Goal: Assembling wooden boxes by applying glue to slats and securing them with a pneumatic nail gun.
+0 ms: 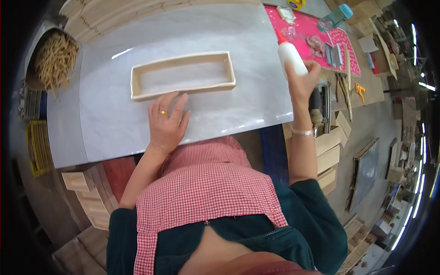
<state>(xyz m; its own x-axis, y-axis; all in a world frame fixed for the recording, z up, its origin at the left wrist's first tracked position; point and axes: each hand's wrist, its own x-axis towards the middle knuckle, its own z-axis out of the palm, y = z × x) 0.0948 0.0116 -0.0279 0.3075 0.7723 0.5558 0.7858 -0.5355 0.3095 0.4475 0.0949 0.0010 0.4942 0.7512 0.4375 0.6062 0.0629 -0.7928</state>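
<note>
A long rectangular wooden frame of pale thin boards lies on the grey tabletop, with the tabletop showing through its middle. At its near side rests my left hand, palm down, fingers stretched out and apart. The fingertips are at the frame's near board; I cannot tell whether they press on it. My right hand is wrapped round a white squeeze bottle with a red nozzle, held above the right edge of the table. The bottle tilts, its nozzle pointing away from me.
A bin of thin wood strips stands at the left. Boards are stacked along the far edge. On the right, a pink cloth bears a blue-lidded bottle and a crumpled rag. A nail gun sits nearer me.
</note>
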